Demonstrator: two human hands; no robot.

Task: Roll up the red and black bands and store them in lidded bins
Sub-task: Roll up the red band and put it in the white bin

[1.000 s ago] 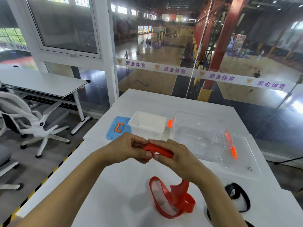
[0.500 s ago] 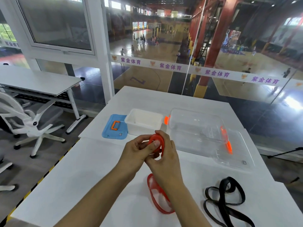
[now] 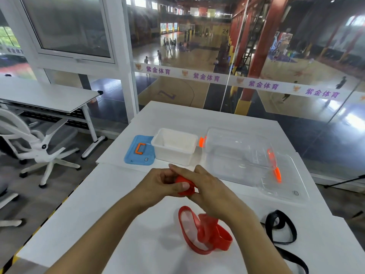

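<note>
Both my hands hold the rolled end of the red band (image 3: 184,188) above the white table (image 3: 110,196). My left hand (image 3: 158,186) grips the roll with its thumb on top. My right hand (image 3: 209,186) wraps fingers over it from the right. The loose rest of the band hangs down and loops on the table below my wrists. The black band (image 3: 280,227) lies unrolled at the right near edge. Behind my hands stand a small white bin (image 3: 174,146) and a large clear bin (image 3: 237,153), both without lids on.
A blue lid (image 3: 139,151) with an orange handle lies left of the white bin. A clear lid (image 3: 284,180) with an orange handle lies right of the clear bin. A glass wall stands behind the table. A white office chair (image 3: 29,139) and a desk stand at the left.
The roll has been turned between my hands and has grown; the loose red loop on the table has shifted and bunched up. The camera view moved slightly.
</note>
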